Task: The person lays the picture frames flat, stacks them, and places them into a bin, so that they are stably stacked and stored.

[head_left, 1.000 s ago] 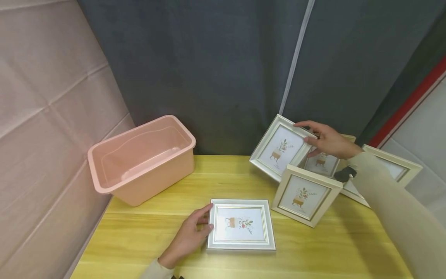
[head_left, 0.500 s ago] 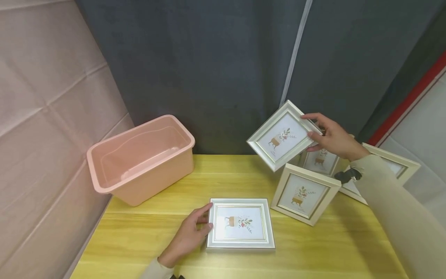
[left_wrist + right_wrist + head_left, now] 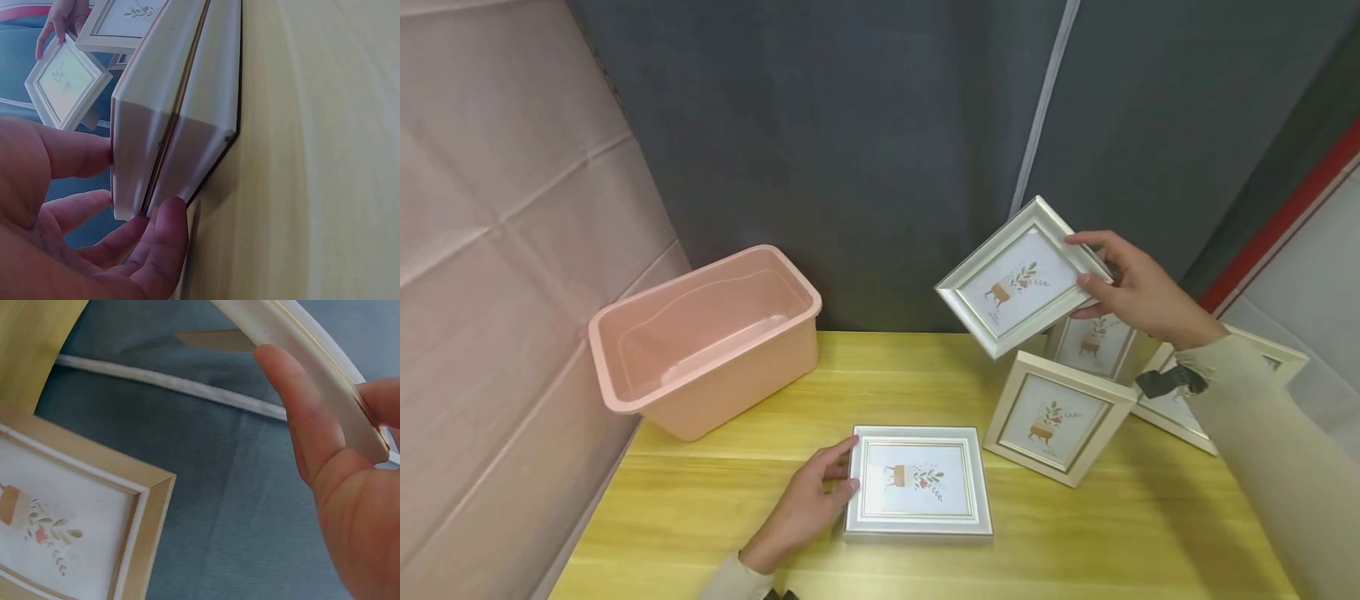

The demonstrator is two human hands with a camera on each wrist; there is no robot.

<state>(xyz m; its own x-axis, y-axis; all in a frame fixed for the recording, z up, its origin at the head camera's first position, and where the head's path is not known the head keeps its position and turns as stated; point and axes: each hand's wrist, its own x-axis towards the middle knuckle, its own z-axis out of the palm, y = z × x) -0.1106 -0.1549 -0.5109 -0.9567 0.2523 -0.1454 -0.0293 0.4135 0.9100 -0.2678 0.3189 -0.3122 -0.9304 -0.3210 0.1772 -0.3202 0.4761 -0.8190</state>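
A silver-white picture frame [image 3: 917, 482] lies flat near the front of the yellow table [image 3: 715, 517]. My left hand [image 3: 838, 471] holds its left edge, the thumb [image 3: 165, 250] and fingers [image 3: 69, 156] set against the frame's side [image 3: 181, 112]. My right hand [image 3: 1090, 262] grips the right edge of a cream frame [image 3: 1018, 279] and holds it tilted in the air above the table's back right. In the right wrist view the thumb [image 3: 306, 419] lies across that frame's rim [image 3: 312, 356].
A cream frame [image 3: 1056, 417] stands propped below the lifted one, also in the right wrist view [image 3: 75, 519]. Two more frames [image 3: 1093, 343] [image 3: 1172, 408] lean behind it. An empty pink bin [image 3: 707, 337] sits at the back left. Dark curtain behind, pink wall left.
My right hand has raised the cream frame off the group of frames, up and a little right, tilting it flatter. The left hand and the flat frame have stayed put.
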